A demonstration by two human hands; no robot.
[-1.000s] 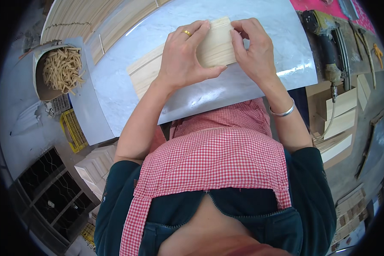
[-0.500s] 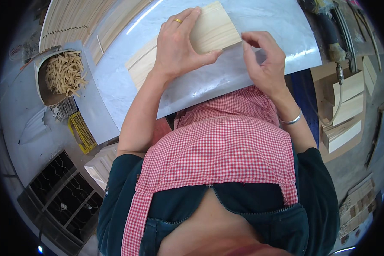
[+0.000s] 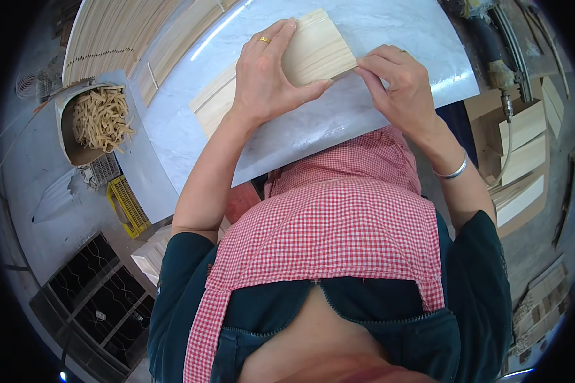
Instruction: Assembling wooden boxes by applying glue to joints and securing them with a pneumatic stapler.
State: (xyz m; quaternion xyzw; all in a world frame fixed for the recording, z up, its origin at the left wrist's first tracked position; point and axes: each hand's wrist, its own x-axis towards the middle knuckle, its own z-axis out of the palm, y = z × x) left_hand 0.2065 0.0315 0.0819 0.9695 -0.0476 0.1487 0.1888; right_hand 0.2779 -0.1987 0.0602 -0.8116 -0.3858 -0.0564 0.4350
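Note:
A pale wooden board (image 3: 322, 48) with a grooved edge lies at a slant on a glossy, marble-patterned tabletop (image 3: 326, 115). My left hand (image 3: 262, 76) spans its middle, fingers over the far edge and thumb along the near edge, gripping it. At the board's right corner, the thumb and fingertips of my right hand (image 3: 399, 86) are closed together and touch the wood. Whether something small is also between them is hidden. The board's left part (image 3: 212, 99) shows beyond my left wrist.
Long wooden strips (image 3: 108, 38) are stacked at the far left. A bin (image 3: 76, 150) of short wood pieces stands left, above a yellow crate (image 3: 129, 207). To the right are an air tool with a hose (image 3: 501, 76) and a cardboard box (image 3: 492, 131) holding boards.
My right hand has closed its fingers and moved slightly left onto the board's corner, its elbow swinging outward. The left hand keeps its grip on the board.

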